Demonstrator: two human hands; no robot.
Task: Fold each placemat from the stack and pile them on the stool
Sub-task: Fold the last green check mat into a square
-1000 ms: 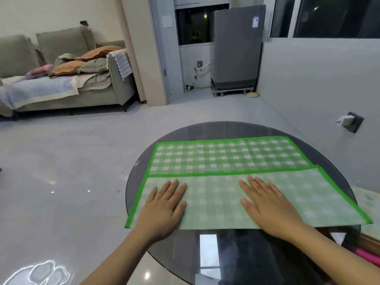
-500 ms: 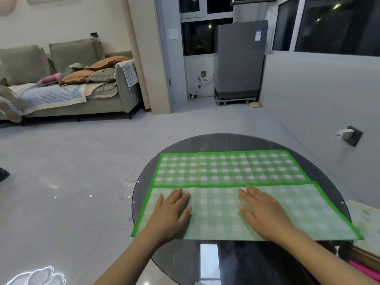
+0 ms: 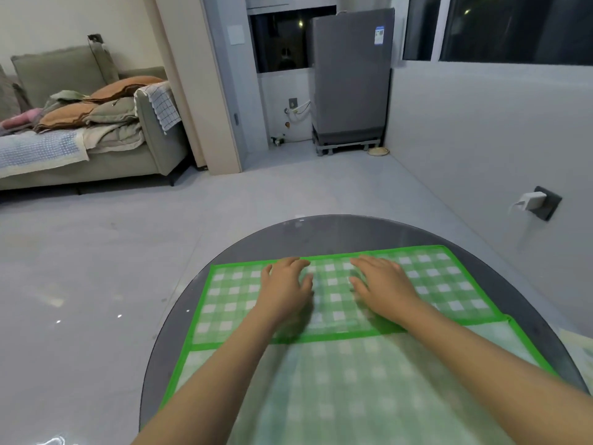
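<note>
Occluded and cropped regions

Placemat (image 3: 417,284) near edge runs off the lower frame; both forearms cover its centre. Left hand (image 3: 285,287) fingertips are motion-blurred.

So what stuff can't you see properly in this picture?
- Stool: nowhere in the head view.
- Stack of placemats: only a pale corner shows, cut off by the right edge.
- Placemat near end: cut off by the bottom edge, partly under the arms.
- Left hand and right hand: fingertips blurred, so grip on the far edge is unclear.
</note>
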